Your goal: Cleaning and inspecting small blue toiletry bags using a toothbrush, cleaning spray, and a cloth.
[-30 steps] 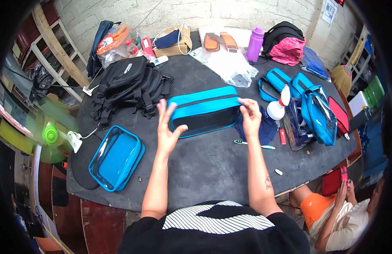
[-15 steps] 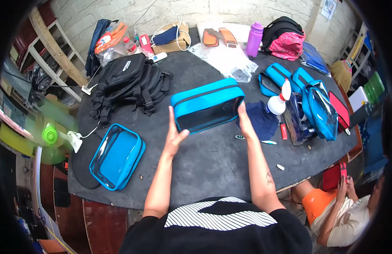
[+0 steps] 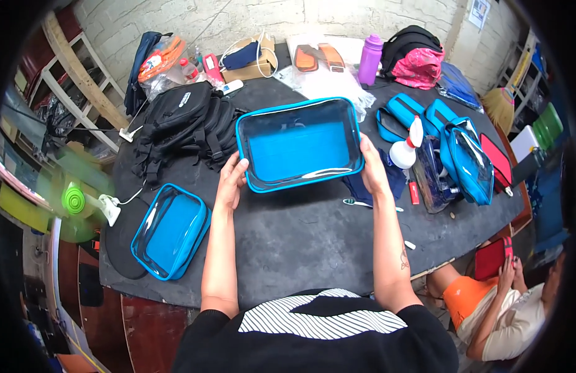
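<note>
I hold a blue zip pouch with a clear front panel (image 3: 299, 145) above the middle of the dark table (image 3: 300, 236), its clear face turned up toward me. My left hand (image 3: 231, 180) grips its left edge and my right hand (image 3: 371, 166) grips its right edge. A second, matching blue clear pouch (image 3: 170, 230) lies flat at the table's left front, away from both hands. A toothbrush (image 3: 362, 204) lies on the table just under my right hand.
A black backpack (image 3: 185, 121) lies behind the left hand. White spray bottle (image 3: 405, 149), more blue pouches (image 3: 465, 158) and small items crowd the right. A purple bottle (image 3: 370, 59), a pink and black bag (image 3: 415, 56) stand at the back. A seated person (image 3: 512, 298) is at lower right.
The pouch stood on its edge on the table before; both hands have tipped it back and lifted it so its clear face now points up.
</note>
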A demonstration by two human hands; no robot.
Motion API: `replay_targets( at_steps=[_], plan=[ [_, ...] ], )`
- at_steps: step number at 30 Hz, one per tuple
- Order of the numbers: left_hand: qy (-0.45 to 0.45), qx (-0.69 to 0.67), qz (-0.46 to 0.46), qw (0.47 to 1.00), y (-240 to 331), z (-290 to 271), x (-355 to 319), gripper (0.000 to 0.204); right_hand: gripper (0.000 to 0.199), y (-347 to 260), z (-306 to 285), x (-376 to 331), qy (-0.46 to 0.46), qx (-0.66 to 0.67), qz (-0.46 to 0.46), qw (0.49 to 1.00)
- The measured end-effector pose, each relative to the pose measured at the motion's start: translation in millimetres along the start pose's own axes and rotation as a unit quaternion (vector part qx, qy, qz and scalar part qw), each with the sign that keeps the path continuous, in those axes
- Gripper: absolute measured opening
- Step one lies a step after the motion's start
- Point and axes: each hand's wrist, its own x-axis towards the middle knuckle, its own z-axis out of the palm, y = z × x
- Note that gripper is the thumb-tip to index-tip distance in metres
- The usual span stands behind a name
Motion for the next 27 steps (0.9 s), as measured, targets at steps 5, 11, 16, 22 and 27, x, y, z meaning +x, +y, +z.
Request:
replay_targets(
  at_steps=[5,11,16,22,27],
  plan=[
    [0.012,0.012,-0.021,1.0,22.0,11.2,-0.2,0.064,0.057,-15.8,1.0,-0.7,0.009,-0.017,-0.014,1.0],
    [-0.018,0.061,0.036,0.997,40.6,21.3,-5.0,0.083,0.045,-24.5,0.3,-9.4,-0.017,0.037,0.006,0.999],
    [0.02,0.518,0.325,0.791,64.9,48.2,-37.5,0.086,0.052,7.6,-12.9,-18.1,0.039,0.083,-0.035,0.995],
    [0.103,0.473,0.579,0.655,33.7,23.5,-38.1,0.062,0.027,26.3,-20.7,-33.9,0.096,-0.193,-0.164,0.962],
    [0.107,0.475,0.587,0.647,27.3,24.3,-32.9,0.061,0.026,25.1,-29.5,-37.3,0.075,-0.331,-0.24,0.91]
  ],
)
